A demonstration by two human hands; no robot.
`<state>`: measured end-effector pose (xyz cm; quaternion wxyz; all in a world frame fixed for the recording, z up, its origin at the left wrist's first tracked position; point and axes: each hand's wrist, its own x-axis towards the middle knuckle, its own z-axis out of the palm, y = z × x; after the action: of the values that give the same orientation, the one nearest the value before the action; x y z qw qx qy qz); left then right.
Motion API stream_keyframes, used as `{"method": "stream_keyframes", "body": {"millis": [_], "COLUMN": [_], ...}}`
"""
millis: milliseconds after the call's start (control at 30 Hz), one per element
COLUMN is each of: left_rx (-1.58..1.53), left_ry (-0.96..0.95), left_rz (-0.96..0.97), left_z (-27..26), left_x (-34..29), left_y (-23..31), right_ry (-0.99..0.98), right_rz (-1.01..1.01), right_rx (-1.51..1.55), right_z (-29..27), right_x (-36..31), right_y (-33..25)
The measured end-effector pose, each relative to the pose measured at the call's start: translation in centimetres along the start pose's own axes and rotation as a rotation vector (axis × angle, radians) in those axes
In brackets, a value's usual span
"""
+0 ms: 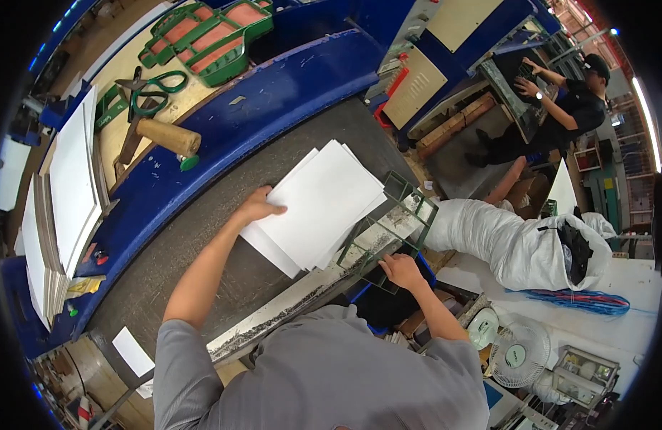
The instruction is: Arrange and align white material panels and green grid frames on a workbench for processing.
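A loose, slightly fanned stack of white sheets point(324, 204) lies over the dark work surface point(195, 258). My left hand point(258, 206) grips its left edge, thumb on top; some of the fingers are hidden. Right of the stack, a green open frame point(367, 247) divided into several compartments tilts across the pale front edge of the surface. The fingers of my right hand point(401, 271) are closed on the near side of this frame. The frame's far end reaches close to the right corner of the sheets.
A blue machine beam point(231, 122) curves behind the work surface. On the ledge beyond are a hammer point(166, 136), scissors point(155, 93), green trays with pink inserts point(216, 43) and stacked boards point(73, 186). White sacks point(481, 236) and a fan point(519, 355) stand right; another person point(560, 107) works farther off.
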<state>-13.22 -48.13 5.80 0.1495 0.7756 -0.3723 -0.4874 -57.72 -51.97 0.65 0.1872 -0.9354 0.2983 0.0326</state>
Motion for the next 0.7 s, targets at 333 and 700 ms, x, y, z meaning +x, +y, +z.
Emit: {"method": "stream_keyframes", "body": {"millis": [333,700], "left_rx": [-0.276,-0.224], "left_ry": [-0.556,-0.159], "left_rz": [0.003,0.075], "left_z": [-1.6,4.1], "left_x": [1.0,-3.0], "left_y": [-1.0,-0.3], "right_ry": [-0.068,-0.067], "right_rz": [-0.042,-0.013], "right_rx": [-0.014,-0.231], "right_z": [-0.9,-2.8], "right_x": [0.7,-2.1], "right_y": [0.3,1.7]}}
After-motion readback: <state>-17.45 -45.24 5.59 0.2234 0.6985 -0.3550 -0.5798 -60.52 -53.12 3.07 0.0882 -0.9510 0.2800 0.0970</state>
